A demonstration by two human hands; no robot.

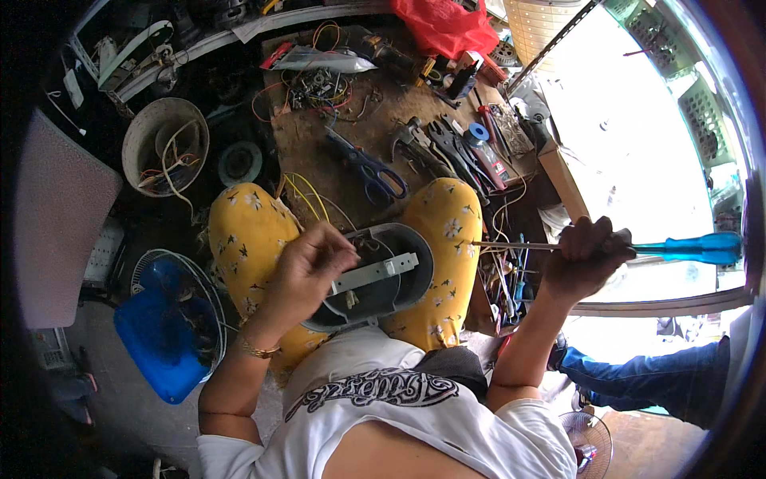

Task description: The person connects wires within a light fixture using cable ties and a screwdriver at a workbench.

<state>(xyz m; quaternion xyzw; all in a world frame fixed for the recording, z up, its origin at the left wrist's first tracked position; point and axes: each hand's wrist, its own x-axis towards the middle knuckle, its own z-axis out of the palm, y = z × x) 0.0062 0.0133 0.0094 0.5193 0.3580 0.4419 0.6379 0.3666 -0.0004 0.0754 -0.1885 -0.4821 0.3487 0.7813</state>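
Note:
A grey oval plastic housing point(423, 275) rests in my lap between my knees. Across its opening lies a pale narrow bracket point(371, 274) with a few holes in it. My left hand point(319, 259) is over the housing's left side, near the bracket's end, thumb and fingers drawn together in a pinch. Whatever they may hold is too small to tell. Off to the right, my right hand point(592, 249) grips a screwdriver point(692, 249) around its shaft and lower handle. Its blue translucent handle points right, and the thin shaft points left toward my right knee.
Ahead, a wooden board point(319, 136) carries blue-handled scissors point(367, 166), a hammer point(411, 140), pliers point(455, 148), a solder spool point(479, 134) and a pile of screws point(319, 88). A bucket point(132, 152) and blue basket point(159, 351) stand left. Another person's jeans-clad leg point(646, 375) is at right.

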